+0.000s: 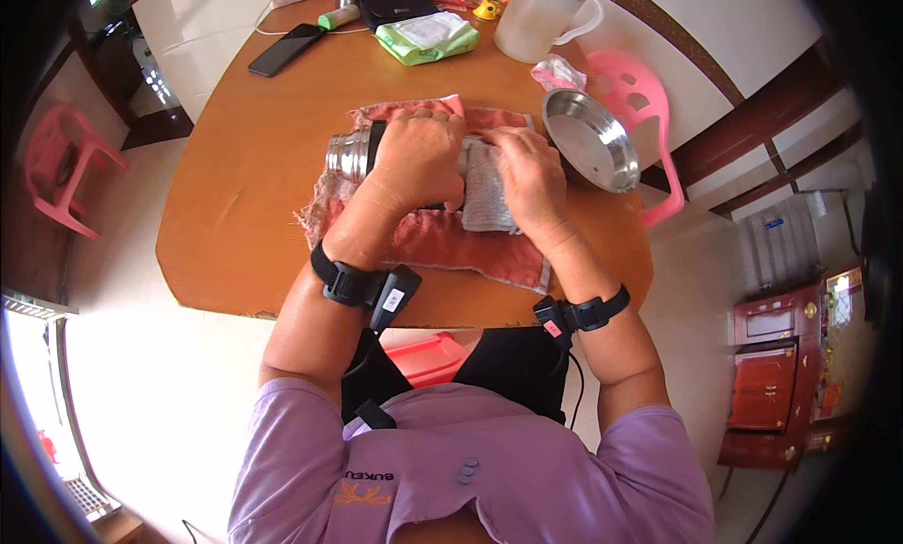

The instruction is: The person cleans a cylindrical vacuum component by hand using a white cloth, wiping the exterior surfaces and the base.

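A metal vacuum flask or similar cylinder lies on its side, its shiny steel end [347, 155] pointing left. My left hand [420, 149] is closed over its dark middle and covers most of it. In my right hand [530, 181] is a grey mesh cloth [487, 191], pressed against the cylinder's right part. That end is hidden by the cloth and fingers. Beneath everything a worn red towel [465, 244] with frayed edges is spread on the wooden table [247, 191].
A steel bowl [592, 140] sits tilted at the right edge, near a pink-and-white cloth [559, 73]. Farther back are a plastic pitcher [540, 22], a wipes packet [427, 40], a black pouch [395, 9] and a phone [286, 50]. A pink chair [631, 92] stands beyond the right edge.
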`<state>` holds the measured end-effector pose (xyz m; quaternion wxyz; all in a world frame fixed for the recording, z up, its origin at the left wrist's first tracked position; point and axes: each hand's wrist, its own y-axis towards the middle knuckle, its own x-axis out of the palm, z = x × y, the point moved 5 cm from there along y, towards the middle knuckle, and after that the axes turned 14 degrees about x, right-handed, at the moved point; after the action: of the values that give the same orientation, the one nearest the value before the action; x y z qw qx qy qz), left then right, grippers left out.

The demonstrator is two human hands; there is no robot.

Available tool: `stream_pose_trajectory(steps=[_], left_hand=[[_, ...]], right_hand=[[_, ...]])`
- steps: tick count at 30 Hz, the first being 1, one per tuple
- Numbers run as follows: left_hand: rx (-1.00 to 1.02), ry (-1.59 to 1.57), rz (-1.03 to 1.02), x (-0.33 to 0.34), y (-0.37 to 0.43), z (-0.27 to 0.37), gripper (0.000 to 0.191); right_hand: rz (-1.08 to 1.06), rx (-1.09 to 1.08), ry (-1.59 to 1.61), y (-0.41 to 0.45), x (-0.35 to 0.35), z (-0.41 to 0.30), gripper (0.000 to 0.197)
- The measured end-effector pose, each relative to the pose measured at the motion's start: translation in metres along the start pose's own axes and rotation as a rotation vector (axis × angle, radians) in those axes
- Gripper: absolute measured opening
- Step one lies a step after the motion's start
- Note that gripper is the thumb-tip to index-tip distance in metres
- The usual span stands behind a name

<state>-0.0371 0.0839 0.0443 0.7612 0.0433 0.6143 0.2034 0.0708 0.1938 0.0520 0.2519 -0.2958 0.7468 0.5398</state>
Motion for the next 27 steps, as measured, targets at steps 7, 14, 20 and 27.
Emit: stream_pose_trajectory(steps=[7, 14, 20, 27], left_hand=[[-0.289, 0.019, -0.024, -0.041, -0.040, -0.032, 0.085], [-0.219, -0.473, 0.077, -0.034, -0.047, -0.077, 0.091], [-0.135, -0.551, 0.110, -0.021, -0.043, -0.099, 0.091], [-0.093, -0.688, 0.120, -0.030, -0.049, -0.085, 0.088]], right_hand=[[-0.049, 0.149, 0.123, 0.007, 0.014, 0.024, 0.019], [-0.223, 0.179, -0.221, 0.034, 0.038, 0.004, 0.017], [0.089, -0.016, -0.099, 0.055, 0.077, -0.054, 0.010], [0.026, -0.248, 0.128, 0.018, 0.037, -0.062, 0.016]])
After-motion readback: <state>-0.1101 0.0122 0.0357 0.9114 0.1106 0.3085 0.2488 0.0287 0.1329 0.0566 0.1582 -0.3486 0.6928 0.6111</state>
